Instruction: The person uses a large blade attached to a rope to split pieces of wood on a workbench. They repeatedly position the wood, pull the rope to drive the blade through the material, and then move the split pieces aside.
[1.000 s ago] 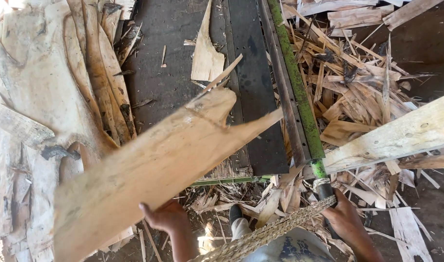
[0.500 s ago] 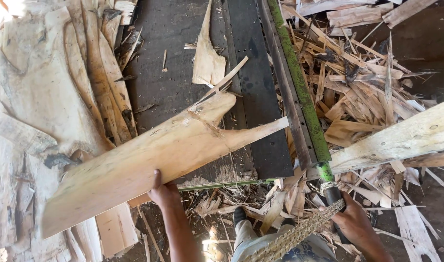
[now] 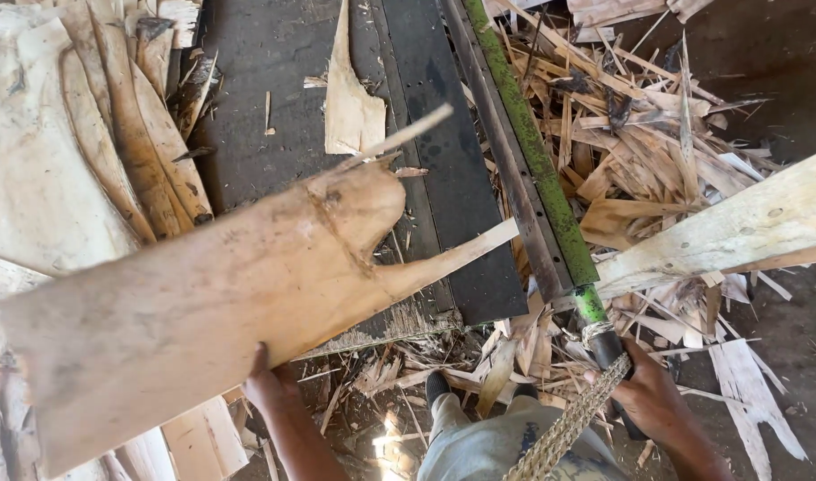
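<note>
Over the dark flat machine bed, the left hand grips the lower edge of a broad pale wooden veneer sheet. Right hand is closed around the black handle of the long green lever blade, beside scattered wood scraps

- A dark flat machine bed runs up the middle of the view, with a green bar along its right edge.
- On the bed lie a pale upright sliver of veneer, thin splinters, and the wide veneer sheet laid across its near end.
- Left of it, stacked veneer sheets overlap.
- The dirt floor on the right carries a heap of wood scraps and a pale plank.
</note>
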